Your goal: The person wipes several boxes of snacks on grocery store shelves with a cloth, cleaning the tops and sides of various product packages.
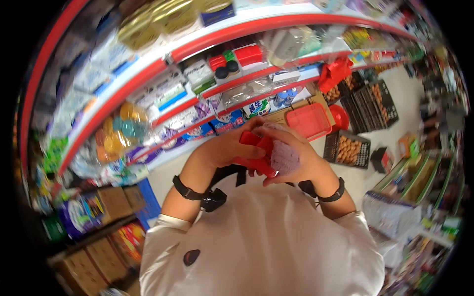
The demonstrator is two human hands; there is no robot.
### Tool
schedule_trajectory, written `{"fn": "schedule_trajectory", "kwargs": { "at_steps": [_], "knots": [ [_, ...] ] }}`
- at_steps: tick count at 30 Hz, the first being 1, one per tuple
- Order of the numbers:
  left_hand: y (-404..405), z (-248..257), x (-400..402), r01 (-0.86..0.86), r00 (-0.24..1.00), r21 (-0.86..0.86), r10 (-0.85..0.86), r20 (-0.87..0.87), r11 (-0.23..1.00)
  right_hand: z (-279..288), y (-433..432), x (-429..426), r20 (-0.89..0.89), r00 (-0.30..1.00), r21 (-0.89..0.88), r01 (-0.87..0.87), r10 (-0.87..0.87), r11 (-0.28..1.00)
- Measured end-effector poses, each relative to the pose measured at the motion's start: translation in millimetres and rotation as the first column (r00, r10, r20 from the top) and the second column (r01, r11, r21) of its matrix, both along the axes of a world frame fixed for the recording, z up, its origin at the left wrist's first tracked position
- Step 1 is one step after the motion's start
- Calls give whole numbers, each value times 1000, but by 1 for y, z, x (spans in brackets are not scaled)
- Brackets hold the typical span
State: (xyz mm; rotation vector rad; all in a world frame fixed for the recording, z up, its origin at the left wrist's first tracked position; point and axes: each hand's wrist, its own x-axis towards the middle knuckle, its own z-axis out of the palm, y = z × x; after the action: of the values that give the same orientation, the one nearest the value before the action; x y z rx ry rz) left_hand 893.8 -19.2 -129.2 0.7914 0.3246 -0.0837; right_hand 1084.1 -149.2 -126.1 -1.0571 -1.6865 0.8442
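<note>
In front of my chest both hands come together around a few things. My left hand (pixel 231 146) grips a red plastic object (pixel 255 148), its thumb lying across it; what kind of object it is I cannot tell. My right hand (pixel 305 155) is closed around a light purple, fuzzy cloth or sponge (pixel 284 157), which is pressed up beside the red piece. The fingertips of both hands meet at the top and partly hide what they hold. Beyond them stands a store shelf with red edge strips (pixel 259 74).
Past my hands lie a red plastic basket (pixel 309 120) and a round red basin (pixel 339 117). Black crates with eggs (pixel 348 150) stand on the floor to the right. Cardboard boxes (pixel 89 262) are stacked at lower left, and a shelf rack (pixel 418 177) is at right.
</note>
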Motion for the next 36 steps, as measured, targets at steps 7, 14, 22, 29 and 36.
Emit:
{"fn": "schedule_trajectory", "kwargs": {
  "at_steps": [7,14,22,29,36],
  "knots": [
    [-24,-12,-47,-530,831,299,556,-4,794,-19,39,-67,75,903,174,405,-423,897],
    [2,-9,-131,-196,953,413,272,-135,890,-15,50,-107,232,969,152,46,-80,987],
    [40,2,-192,278,943,420,-162,-290,864,-7,48,-173,255,934,119,-288,251,950],
    [9,-14,-170,-341,940,-39,342,9,939,-35,39,-209,-89,887,422,445,-452,790],
    [29,-8,-156,96,995,518,-93,-33,850,-17,-16,-208,59,890,146,440,-452,886]
  ]
}}
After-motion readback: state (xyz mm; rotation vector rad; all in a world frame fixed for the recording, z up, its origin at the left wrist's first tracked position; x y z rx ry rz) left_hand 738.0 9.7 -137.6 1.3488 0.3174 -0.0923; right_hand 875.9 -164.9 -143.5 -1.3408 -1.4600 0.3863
